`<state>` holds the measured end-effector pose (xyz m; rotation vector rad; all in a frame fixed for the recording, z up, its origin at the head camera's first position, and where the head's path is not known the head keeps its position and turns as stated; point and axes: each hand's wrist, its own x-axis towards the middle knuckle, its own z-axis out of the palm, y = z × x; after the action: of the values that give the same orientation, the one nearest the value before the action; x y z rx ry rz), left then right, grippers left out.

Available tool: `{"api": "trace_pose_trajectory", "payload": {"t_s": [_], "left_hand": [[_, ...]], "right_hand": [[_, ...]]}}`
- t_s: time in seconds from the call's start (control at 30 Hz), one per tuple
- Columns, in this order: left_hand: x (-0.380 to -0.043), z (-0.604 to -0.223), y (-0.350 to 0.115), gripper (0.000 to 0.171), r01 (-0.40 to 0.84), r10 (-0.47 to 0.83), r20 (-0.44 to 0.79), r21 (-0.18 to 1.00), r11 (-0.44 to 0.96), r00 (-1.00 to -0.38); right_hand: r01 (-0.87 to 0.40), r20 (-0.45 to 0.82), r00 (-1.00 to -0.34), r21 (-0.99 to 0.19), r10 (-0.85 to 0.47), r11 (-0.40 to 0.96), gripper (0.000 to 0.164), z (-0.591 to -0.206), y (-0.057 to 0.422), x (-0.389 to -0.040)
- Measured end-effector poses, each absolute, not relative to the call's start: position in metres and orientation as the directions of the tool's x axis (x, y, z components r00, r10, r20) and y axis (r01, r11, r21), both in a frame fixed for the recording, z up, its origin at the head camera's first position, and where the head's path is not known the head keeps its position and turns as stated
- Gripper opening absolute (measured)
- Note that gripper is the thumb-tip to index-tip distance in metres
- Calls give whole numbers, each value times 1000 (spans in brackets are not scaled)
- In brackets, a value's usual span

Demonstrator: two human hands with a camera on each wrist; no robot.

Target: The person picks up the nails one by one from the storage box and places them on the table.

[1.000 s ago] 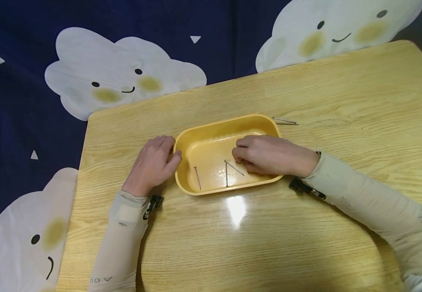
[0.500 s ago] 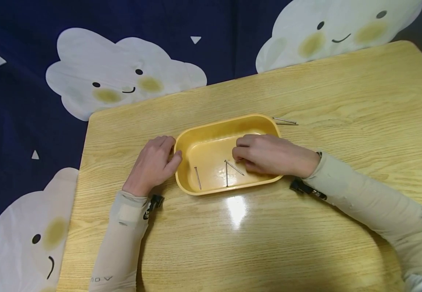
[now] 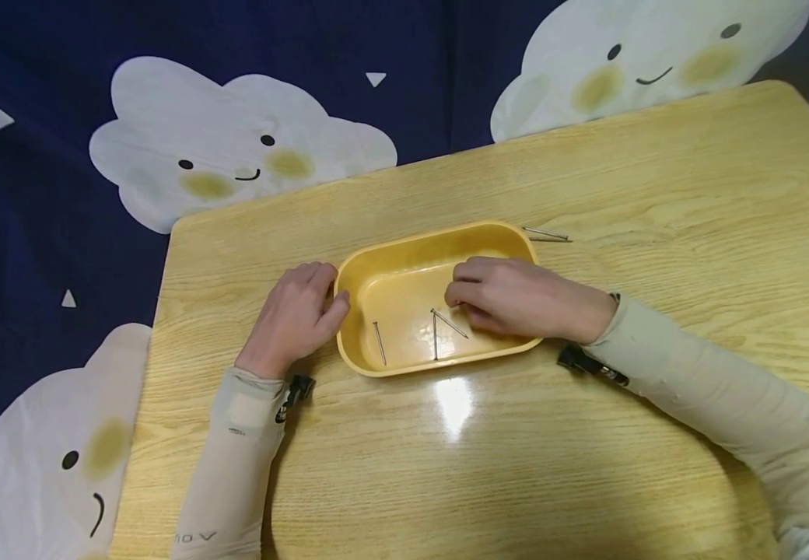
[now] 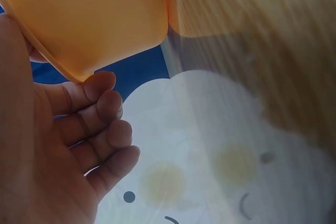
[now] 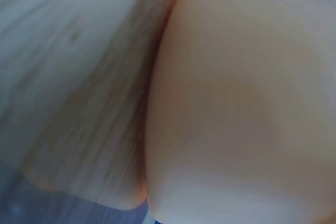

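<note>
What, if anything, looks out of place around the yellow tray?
Two nails lie on the table beyond the tray's far right corner, which looks odd because three others lie inside.

yellow tray, silvery nails, beige sleeves, tan wood-grained table, navy cloth with white smiling clouds

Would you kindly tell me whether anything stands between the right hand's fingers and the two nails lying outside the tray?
Yes: the right hand is in the yellow tray, so the tray's wall at its far right corner stands between the fingers and the two nails outside.
</note>
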<state>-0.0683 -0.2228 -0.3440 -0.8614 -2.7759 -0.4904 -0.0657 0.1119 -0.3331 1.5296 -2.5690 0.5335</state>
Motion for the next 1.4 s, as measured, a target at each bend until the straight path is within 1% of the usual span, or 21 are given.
{"api": "trace_pose_trajectory", "payload": {"t_s": [0.17,0.6,0.77,1.07,1.4], "left_hand": [[-67,-345,-223,25,578,511,284,256,775,-811],[-66,-345,-223,26,579,507,300,247,777,-808],[-67,-344,-221,27,582,506,315,231,779,-803],[-66,-346,-222,26,560,491,303,213,800,-817],[-66,-342,-221,28,563,494,313,189,805,-811]], "right_hand": [[-884,320,-460,-249,-828,395,14,-332,112,-66],[-905,382,-422,-231,-822,358,17,-328,114,-68],[-904,383,-426,-225,-820,365,18,-326,117,-67],[-894,372,-448,-218,-813,392,21,-320,121,-64],[-891,414,-454,-208,-789,403,24,-316,129,-65]]}}
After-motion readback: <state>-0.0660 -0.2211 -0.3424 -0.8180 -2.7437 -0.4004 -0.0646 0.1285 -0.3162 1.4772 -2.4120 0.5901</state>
